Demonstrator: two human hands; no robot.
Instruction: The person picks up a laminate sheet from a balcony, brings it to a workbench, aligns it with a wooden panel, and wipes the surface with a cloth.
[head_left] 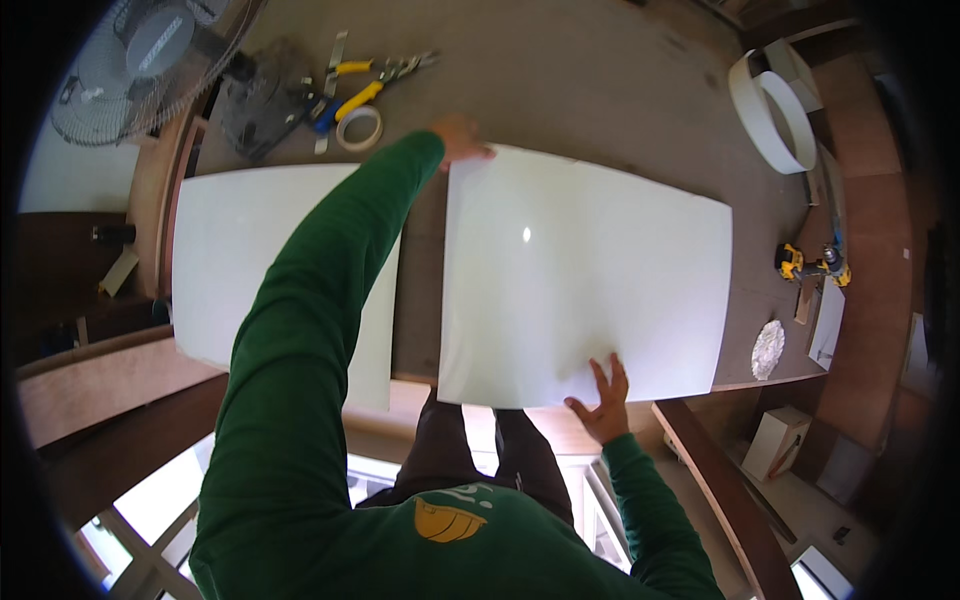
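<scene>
Both hands rest on a glossy white panel (585,280) that lies flat on the brown bench (600,90). Left hand (462,140), at the end of a long green sleeve, reaches to the panel's far left corner; its fingers lie over the far edge, though whether they curl around it I cannot tell. Right hand (603,398) lies at the panel's near edge, fingers spread and flat on the white surface, palm hanging just off the edge.

Left of the panel, across a strip of bare bench, a second white panel (235,260) lies flat, partly hidden under the left arm. Beyond the panel's far left corner sit a roll of pale tape (360,127) and, just past it, yellow-handled snips (385,75) next to a blue-and-yellow-handled tool (345,105). Farther left of those lies a dark power tool (262,100), and past the bench's corner stands a fan (150,60) with a wire guard.

Right of the panel, well apart from it, a coil of white edge banding (775,115) stands on its rim. Nearer, a yellow-and-black drill (805,265) lies close to the bench's right edge, with a small white heap (768,348) near it.
</scene>
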